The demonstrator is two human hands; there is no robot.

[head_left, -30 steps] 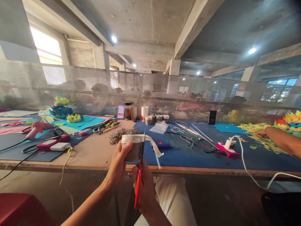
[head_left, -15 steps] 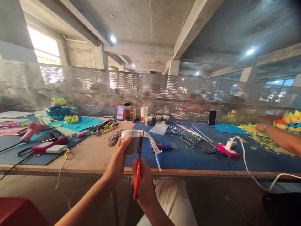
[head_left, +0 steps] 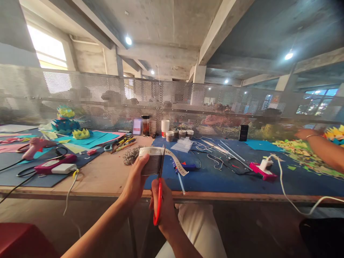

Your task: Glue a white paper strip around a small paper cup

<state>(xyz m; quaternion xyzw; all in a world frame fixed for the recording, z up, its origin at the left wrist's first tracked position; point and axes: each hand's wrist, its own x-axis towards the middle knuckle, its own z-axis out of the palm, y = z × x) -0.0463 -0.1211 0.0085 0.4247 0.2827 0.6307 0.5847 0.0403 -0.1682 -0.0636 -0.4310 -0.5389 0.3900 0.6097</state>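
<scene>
Gripping a grey-brown cup [head_left: 151, 166], the person's left hand [head_left: 136, 178] presses its thumb against the front wall; the other fingers are mostly hidden. The cup is held up at the middle of the view, over the near part of the desk [head_left: 103, 181]. A white ribbon [head_left: 176, 162] with printed letters runs around the top of the cup, and its loose end curves off to the right. The right hand [head_left: 167, 204], closed around the handles, holds red-handled scissors [head_left: 158, 208] with the blades pointing up at the ribbon, by the cup's right edge. Whether the blades are parted is hard to tell.

Behind the cup, to the left, lies a tangle of grey string [head_left: 130, 156]; to the right, a blue glue gun [head_left: 189, 167]. Farther back, small cups [head_left: 182, 134] stand near a dark-lidded bottle [head_left: 145, 128]. At far right, a co-worker's arm [head_left: 326, 152] reaches over paper scraps [head_left: 298, 154].
</scene>
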